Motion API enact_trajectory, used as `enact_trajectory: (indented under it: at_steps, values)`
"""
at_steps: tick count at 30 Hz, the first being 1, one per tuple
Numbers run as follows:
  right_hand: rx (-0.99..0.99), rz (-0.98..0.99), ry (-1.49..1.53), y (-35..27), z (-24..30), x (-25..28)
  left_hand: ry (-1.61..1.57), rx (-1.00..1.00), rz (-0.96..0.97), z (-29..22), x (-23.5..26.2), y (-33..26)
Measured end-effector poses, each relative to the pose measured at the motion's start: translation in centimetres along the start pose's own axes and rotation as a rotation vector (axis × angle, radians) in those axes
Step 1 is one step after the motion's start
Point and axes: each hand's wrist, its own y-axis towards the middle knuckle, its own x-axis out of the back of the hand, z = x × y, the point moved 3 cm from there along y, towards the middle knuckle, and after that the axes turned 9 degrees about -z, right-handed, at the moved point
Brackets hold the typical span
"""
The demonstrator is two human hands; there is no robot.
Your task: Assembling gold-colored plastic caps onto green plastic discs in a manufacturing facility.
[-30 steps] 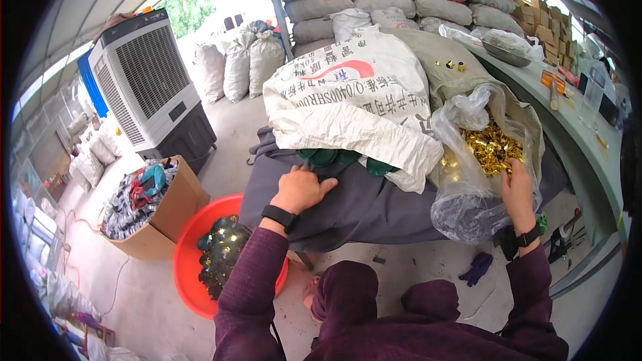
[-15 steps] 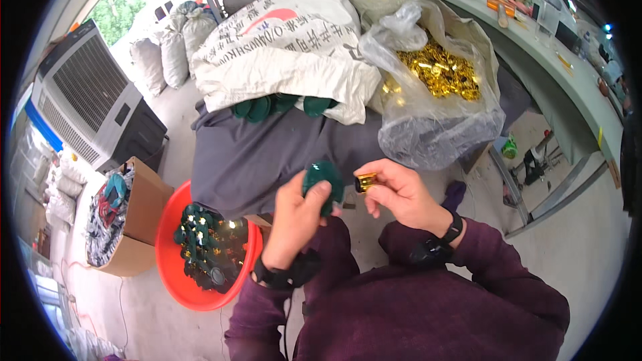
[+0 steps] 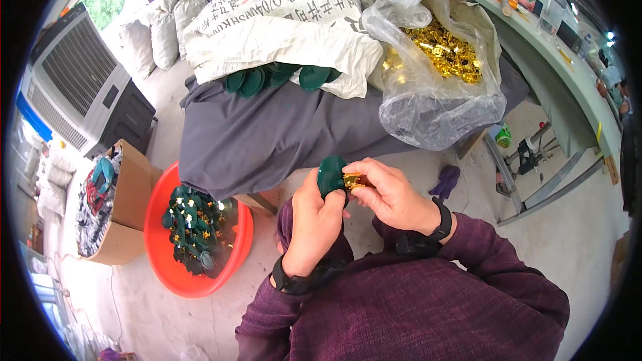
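A round dark green plastic piece (image 3: 330, 176) is pinched between the thumb and fingers of my left hand (image 3: 313, 219). My right hand (image 3: 400, 202) grips a small shiny gold piece (image 3: 352, 180) and presses it against the green piece's right edge. Fingers cover part of where the two meet. Ahead, more green round pieces (image 3: 253, 81) spill from the mouth of a white woven sack (image 3: 281, 47). To its right, a clear plastic bag (image 3: 441, 117) holds many gold pieces (image 3: 447, 53).
Low on the left, a red tub (image 3: 155, 254) contains green pieces with gold bits. Beside it are a cardboard box (image 3: 137, 187) of fabric scraps and a grey air cooler (image 3: 83, 77). Dark grey cloth (image 3: 267, 137) covers the surface ahead. A long table (image 3: 568, 80) runs along the right.
My right hand has brought the gold piece left, from apart to touching the green piece. The view has shifted, so the surroundings sit slightly higher.
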Motion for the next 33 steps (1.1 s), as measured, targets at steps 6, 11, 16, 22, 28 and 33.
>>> enact_trajectory:
  at_steps: [6, 11, 16, 22, 28, 33]
  values:
    - [0.138, -0.038, -0.243, 0.2, 0.3, -0.8, 0.263, -0.294, -0.086, 0.6, 0.0, -0.4]
    - [0.048, -0.050, -0.098, 0.3, -0.5, -1.3, 0.541, -0.531, -0.131, -0.5, -0.7, -1.4]
    - [-0.614, 0.004, 0.336, -0.6, -0.8, -1.3, 0.750, -0.620, -0.138, -0.4, -1.7, -1.9]
    - [-0.380, 0.107, 0.327, 0.8, -0.2, -0.6, 0.600, -0.567, -0.180, -0.3, 3.8, -0.7]
    - [-0.031, -0.477, -0.487, 4.3, -2.4, 13.7, 0.408, -0.240, -0.574, -1.6, 21.6, 2.1]
    - [-0.140, -0.413, -0.870, 6.0, -9.1, 19.7, 1.225, -0.241, -0.853, -1.7, 32.0, 2.7]
